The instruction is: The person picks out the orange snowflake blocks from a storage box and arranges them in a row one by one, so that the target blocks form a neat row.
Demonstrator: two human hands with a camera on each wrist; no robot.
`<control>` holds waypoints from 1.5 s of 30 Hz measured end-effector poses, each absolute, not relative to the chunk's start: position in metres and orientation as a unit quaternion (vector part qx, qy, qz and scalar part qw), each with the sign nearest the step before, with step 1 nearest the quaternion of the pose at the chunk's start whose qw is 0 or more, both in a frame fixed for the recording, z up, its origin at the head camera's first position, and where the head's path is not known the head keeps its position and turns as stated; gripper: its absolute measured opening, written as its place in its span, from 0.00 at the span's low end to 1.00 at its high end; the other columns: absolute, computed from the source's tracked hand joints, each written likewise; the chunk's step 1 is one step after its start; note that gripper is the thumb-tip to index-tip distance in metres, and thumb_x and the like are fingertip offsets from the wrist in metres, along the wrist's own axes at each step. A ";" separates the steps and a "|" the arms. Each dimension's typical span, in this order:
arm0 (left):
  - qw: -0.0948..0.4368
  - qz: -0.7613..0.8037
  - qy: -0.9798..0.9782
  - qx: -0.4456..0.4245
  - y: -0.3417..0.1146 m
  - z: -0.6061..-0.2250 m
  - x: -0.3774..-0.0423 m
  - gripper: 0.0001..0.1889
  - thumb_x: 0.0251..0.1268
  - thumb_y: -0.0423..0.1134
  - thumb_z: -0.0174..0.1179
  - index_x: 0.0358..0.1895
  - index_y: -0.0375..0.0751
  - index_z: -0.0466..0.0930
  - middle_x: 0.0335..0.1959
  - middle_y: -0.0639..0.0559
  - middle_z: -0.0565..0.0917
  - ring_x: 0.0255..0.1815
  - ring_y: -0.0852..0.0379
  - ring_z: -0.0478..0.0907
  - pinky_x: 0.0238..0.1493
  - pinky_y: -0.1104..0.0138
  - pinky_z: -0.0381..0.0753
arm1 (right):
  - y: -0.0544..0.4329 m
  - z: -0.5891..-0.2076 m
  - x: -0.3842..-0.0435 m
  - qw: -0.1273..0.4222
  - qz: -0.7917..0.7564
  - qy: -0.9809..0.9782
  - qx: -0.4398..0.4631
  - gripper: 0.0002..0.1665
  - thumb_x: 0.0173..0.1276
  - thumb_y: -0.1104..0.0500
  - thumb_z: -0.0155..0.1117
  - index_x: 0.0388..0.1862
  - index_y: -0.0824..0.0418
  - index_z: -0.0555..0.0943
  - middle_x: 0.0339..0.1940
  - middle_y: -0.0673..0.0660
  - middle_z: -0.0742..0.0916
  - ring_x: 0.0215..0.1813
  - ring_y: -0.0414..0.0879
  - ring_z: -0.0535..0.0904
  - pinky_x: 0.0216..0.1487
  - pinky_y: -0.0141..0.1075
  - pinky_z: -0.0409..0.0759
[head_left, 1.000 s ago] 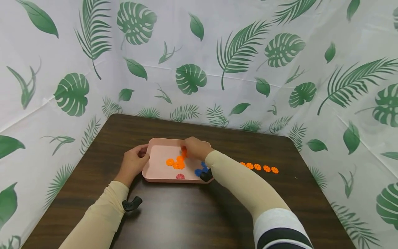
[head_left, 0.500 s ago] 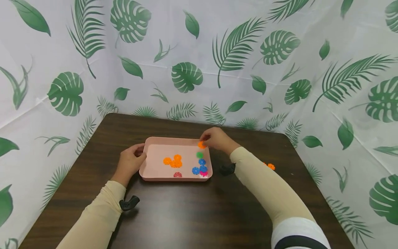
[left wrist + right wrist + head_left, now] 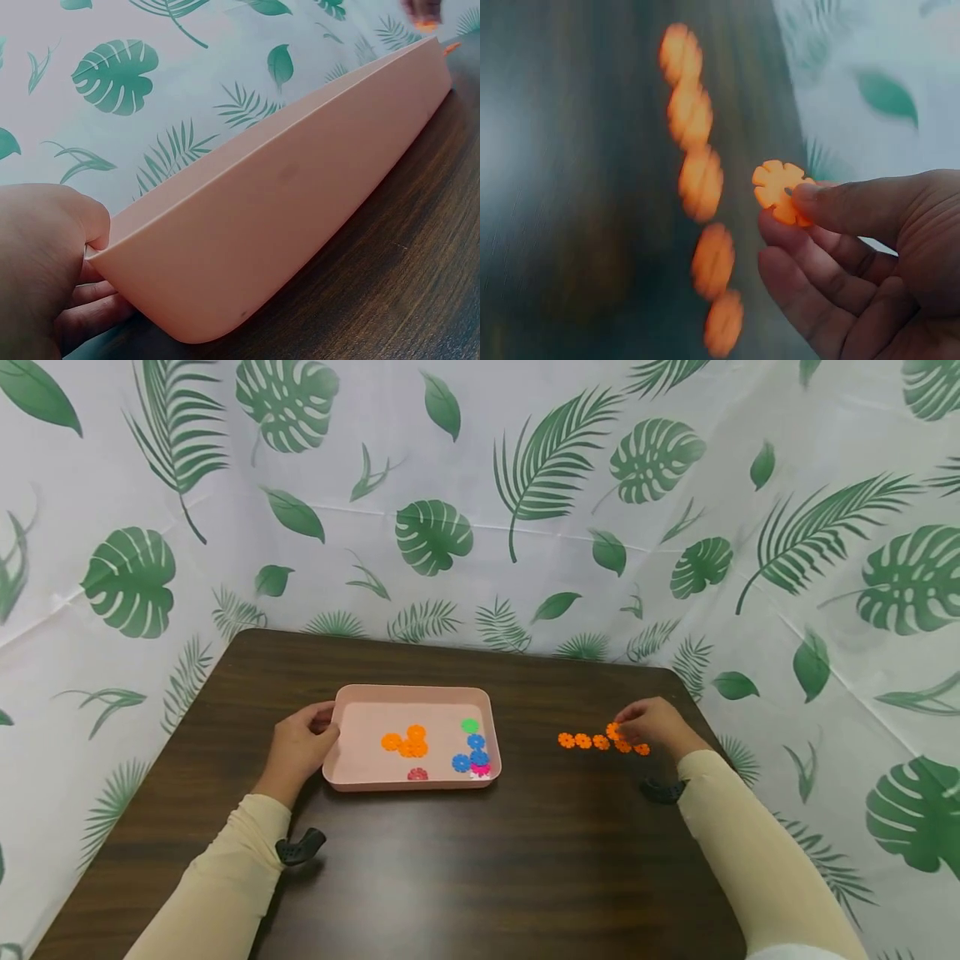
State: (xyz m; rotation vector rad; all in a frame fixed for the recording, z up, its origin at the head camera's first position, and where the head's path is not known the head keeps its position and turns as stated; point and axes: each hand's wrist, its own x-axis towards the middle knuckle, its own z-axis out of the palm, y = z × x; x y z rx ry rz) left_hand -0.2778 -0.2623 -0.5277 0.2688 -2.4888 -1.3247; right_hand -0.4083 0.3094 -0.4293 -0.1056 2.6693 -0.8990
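Observation:
My left hand [image 3: 298, 750] grips the left rim of a shallow pink tray [image 3: 408, 783]. In the left wrist view the thumb of that hand [image 3: 45, 262] lies over the tray's rim [image 3: 262, 202], its fingers under the outside. Between thumb and fingers of my right hand [image 3: 658, 727] is an orange flower-shaped disc [image 3: 780, 189] with notched edges. That hand is above a row of several matching orange discs [image 3: 583, 741] on the table, seen blurred in the right wrist view as a row of orange discs [image 3: 700, 183].
Inside the tray lie several orange discs [image 3: 415, 745], a red disc [image 3: 417, 774], a green disc [image 3: 470, 726], blue discs [image 3: 461, 763] and a pink disc [image 3: 482, 771]. The dark wooden table [image 3: 465, 877] meets a leaf-patterned cloth [image 3: 450, 460] at its back and sides.
My right hand has carried an orange disc out of the tray and rightward to the row on the table. The left hand stays at the tray's rim. The head view has shifted slightly.

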 end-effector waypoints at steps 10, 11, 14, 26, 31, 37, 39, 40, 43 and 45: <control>0.161 -0.467 -0.865 0.093 -0.263 -0.527 -0.276 0.21 0.68 0.36 0.60 0.63 0.34 0.82 0.47 0.37 0.88 0.47 0.44 0.84 0.42 0.74 0.76 | 0.385 -0.464 -0.392 0.180 -0.340 0.921 0.065 0.13 0.70 0.65 0.67 0.51 0.71 0.85 0.45 0.65 0.88 0.41 0.52 0.87 0.45 0.46 0.88; 0.161 -0.467 -0.864 0.093 -0.262 -0.526 -0.276 0.21 0.68 0.36 0.59 0.63 0.34 0.82 0.47 0.37 0.88 0.47 0.44 0.84 0.41 0.75 0.74 | 0.388 -0.466 -0.392 0.181 -0.338 0.921 0.067 0.13 0.71 0.65 0.67 0.51 0.71 0.85 0.45 0.64 0.88 0.42 0.52 0.86 0.45 0.46 0.88; 0.157 -0.467 -0.865 0.091 -0.261 -0.525 -0.277 0.22 0.68 0.36 0.59 0.63 0.34 0.82 0.47 0.37 0.88 0.47 0.44 0.84 0.41 0.76 0.74 | 0.393 -0.471 -0.391 0.176 -0.326 0.926 0.072 0.12 0.71 0.64 0.68 0.49 0.69 0.86 0.44 0.63 0.89 0.41 0.53 0.86 0.44 0.46 0.88; 0.158 -0.465 -0.867 0.090 -0.261 -0.523 -0.278 0.22 0.68 0.36 0.59 0.64 0.34 0.81 0.47 0.36 0.88 0.47 0.42 0.84 0.50 0.56 0.79 | 0.385 -0.471 -0.395 0.163 -0.248 0.953 0.059 0.09 0.68 0.61 0.70 0.42 0.66 0.86 0.39 0.61 0.87 0.41 0.55 0.80 0.40 0.43 0.85; 0.153 -0.468 -0.866 0.087 -0.260 -0.522 -0.277 0.22 0.68 0.36 0.59 0.64 0.34 0.81 0.48 0.37 0.88 0.47 0.43 0.84 0.49 0.57 0.80 | 0.378 -0.465 -0.395 0.149 -0.235 0.959 0.046 0.12 0.70 0.58 0.69 0.45 0.65 0.86 0.38 0.60 0.86 0.40 0.54 0.80 0.40 0.43 0.83; 0.144 -0.469 -0.867 0.090 -0.259 -0.521 -0.276 0.23 0.67 0.36 0.58 0.64 0.34 0.81 0.49 0.36 0.87 0.48 0.42 0.83 0.51 0.54 0.80 | 0.334 -0.443 -0.400 0.117 -0.229 0.966 -0.031 0.16 0.74 0.52 0.66 0.50 0.64 0.86 0.46 0.63 0.87 0.44 0.57 0.82 0.43 0.47 0.83; 0.139 -0.471 -0.866 0.094 -0.259 -0.519 -0.276 0.23 0.67 0.36 0.57 0.64 0.34 0.80 0.49 0.36 0.87 0.49 0.42 0.83 0.52 0.52 0.80 | 0.310 -0.434 -0.403 0.110 -0.232 0.964 -0.073 0.17 0.75 0.52 0.66 0.52 0.63 0.86 0.49 0.64 0.87 0.47 0.59 0.83 0.45 0.50 0.84; 0.136 -0.472 -0.866 0.095 -0.259 -0.519 -0.275 0.23 0.67 0.37 0.57 0.65 0.34 0.80 0.50 0.36 0.87 0.49 0.41 0.83 0.53 0.51 0.80 | 0.296 -0.430 -0.404 0.109 -0.233 0.962 -0.090 0.17 0.75 0.52 0.66 0.53 0.63 0.86 0.50 0.63 0.87 0.49 0.60 0.84 0.47 0.51 0.84; 0.133 -0.471 -0.867 0.097 -0.259 -0.519 -0.275 0.23 0.68 0.37 0.57 0.65 0.34 0.80 0.50 0.36 0.87 0.49 0.42 0.83 0.53 0.52 0.80 | 0.250 -0.420 -0.410 0.098 -0.225 0.958 -0.147 0.19 0.75 0.51 0.66 0.56 0.62 0.86 0.53 0.62 0.87 0.52 0.57 0.84 0.53 0.53 0.84; 0.133 -0.469 -0.868 0.097 -0.259 -0.519 -0.275 0.23 0.68 0.37 0.57 0.65 0.35 0.80 0.50 0.37 0.87 0.49 0.42 0.83 0.53 0.52 0.80 | 0.215 -0.416 -0.413 0.093 -0.215 0.955 -0.182 0.19 0.74 0.52 0.67 0.56 0.62 0.86 0.54 0.60 0.88 0.53 0.55 0.84 0.55 0.52 0.83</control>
